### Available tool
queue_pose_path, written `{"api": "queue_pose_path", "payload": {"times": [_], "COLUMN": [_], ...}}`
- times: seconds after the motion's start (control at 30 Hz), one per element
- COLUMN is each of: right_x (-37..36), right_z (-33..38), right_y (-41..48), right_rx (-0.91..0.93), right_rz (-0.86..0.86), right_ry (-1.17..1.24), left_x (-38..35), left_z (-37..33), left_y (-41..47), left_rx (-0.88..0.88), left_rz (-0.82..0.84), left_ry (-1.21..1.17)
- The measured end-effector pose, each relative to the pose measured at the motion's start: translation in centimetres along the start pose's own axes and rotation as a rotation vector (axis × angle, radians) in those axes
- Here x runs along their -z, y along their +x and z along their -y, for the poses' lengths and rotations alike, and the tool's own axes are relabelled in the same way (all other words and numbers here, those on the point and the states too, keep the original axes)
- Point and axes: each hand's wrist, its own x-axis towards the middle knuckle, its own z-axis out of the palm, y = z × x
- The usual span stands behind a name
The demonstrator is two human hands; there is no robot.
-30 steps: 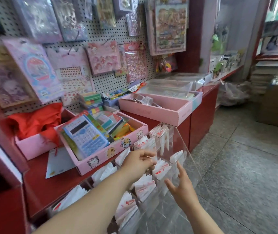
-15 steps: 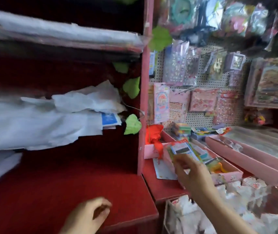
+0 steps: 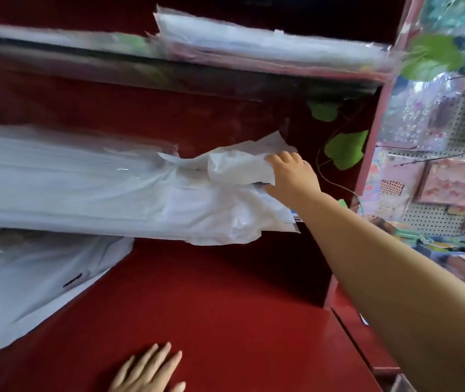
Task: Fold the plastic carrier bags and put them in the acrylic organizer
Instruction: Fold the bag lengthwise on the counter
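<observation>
Two hands — right (image 3: 292, 176) tight around white carrier bag (image 3: 237, 168), left (image 3: 149, 369) flat on red counter (image 3: 225, 301).

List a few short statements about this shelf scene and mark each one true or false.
1. The right hand grips a crumpled white plastic bag on the shelf. True.
2. The left hand holds a folded bag. False: it lies flat on the red counter with straight fingers and holds nothing.
3. Green leaves hang just to the right of the right hand. True.
4. The pegboard hangs to the left of the shelves. False: it is at the far right of the view.
</observation>
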Motion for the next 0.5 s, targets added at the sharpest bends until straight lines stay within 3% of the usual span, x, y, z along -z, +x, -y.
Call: {"api": "queue_pose_path", "payload": {"times": [0.1, 0.23, 0.5], "right_x": [-1.0, -0.8, 2.5], "right_z": [0.3, 0.7, 1.0], "right_y": [1.3, 0.0, -7.9], "right_rx": [-0.03, -0.129, 0.076], "right_rz": [0.012, -0.17, -0.319], "right_ry": [-0.093, 0.159, 0.404], "left_x": [0.2, 0.6, 1.1], "left_z": [-0.5, -1.0, -2.4], "left_y": [-0.2, -0.6, -0.8], "left_rx": [0.023, 0.059, 0.134], "left_rz": [0.071, 0.064, 0.185], "left_ry": [-0.073, -0.03, 0.093]}}
